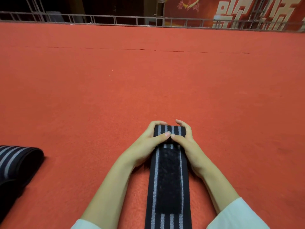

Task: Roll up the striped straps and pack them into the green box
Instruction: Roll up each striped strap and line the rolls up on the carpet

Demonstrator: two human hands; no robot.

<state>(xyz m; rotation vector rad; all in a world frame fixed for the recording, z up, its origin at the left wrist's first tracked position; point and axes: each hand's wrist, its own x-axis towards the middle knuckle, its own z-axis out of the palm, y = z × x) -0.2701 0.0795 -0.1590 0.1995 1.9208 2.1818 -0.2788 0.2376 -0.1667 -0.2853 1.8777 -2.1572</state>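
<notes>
A black strap with grey stripes (pixel 168 179) lies on the red carpet, running from the bottom edge away from me. It carries a fuzzy black fastener patch. Its far end is wound into a roll (pixel 170 131). My left hand (pixel 148 142) grips the roll's left side, thumb pressed on top. My right hand (pixel 186 142) grips the right side, and its thumb meets the left thumb at the middle. A second striped strap (pixel 18 161) lies folded at the left edge. No green box is in view.
Red carpet (pixel 148 80) covers the floor all round, with a seam across the far part. A metal railing (pixel 115 19) borders the far edge. Behind it hangs a red banner with large white characters (pixel 247 12).
</notes>
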